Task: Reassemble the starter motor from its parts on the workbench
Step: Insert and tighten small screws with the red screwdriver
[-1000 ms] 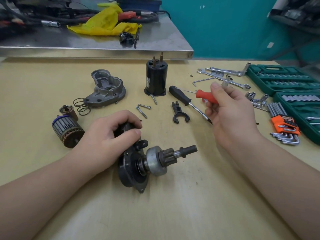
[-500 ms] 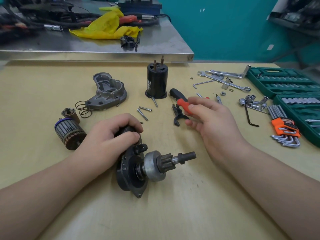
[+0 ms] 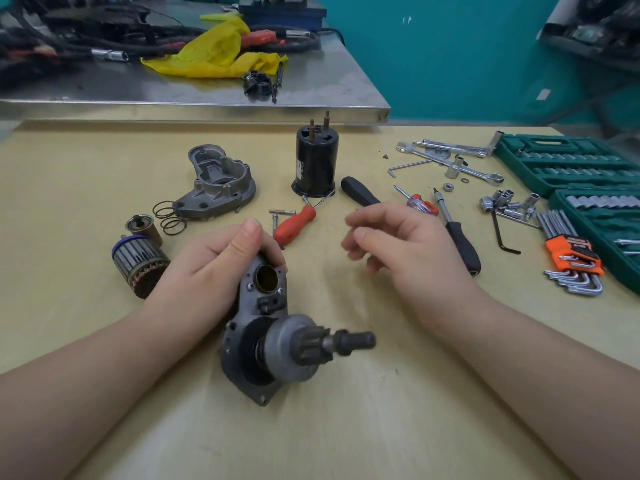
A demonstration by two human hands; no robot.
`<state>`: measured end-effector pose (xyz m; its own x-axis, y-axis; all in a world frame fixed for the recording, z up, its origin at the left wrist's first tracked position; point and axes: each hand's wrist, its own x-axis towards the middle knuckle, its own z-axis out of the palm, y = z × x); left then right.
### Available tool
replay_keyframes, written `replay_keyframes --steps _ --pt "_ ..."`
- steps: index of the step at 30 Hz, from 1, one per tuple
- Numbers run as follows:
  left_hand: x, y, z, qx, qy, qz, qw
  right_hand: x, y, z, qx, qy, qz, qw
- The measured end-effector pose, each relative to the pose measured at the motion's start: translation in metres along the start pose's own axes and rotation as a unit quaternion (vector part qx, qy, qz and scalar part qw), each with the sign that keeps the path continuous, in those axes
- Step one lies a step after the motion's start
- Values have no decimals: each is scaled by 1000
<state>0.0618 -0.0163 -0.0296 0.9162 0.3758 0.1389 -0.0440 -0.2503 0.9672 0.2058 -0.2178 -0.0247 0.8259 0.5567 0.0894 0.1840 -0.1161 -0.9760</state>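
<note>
Left hand (image 3: 221,261) grasps one drive assembly (image 3: 277,327); right hand (image 3: 405,251) released, empty; two screwdrivers (image 3: 294,225) nearby.

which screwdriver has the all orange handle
The orange screwdriver lying just beyond the left hand; the other two long drivers have black handles.

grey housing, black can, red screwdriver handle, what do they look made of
Grey housing: looks like cast metal, likely aluminium; dull matte grey with moulded ribs and bolt holes.
Black can: probably painted or coated steel; smooth glossy black shell with two bare metal studs on top.
Red screwdriver handle: appears to be plastic; uniform bright red, smooth with a slight sheen.
</note>
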Motion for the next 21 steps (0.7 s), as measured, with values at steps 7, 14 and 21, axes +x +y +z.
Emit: replay_keyframes --steps 7,14,21 --pt "-1 2 2 -109 -10 36 993 -24 -7 20 -214 -210 -67 952" --pt "-1 2 3 -120 -6 47 992 -30 -11 26 -275 -275 -113 914" --pt "-1 3 5 -106 24 42 993 -31 -15 23 -263 -270 -127 917"
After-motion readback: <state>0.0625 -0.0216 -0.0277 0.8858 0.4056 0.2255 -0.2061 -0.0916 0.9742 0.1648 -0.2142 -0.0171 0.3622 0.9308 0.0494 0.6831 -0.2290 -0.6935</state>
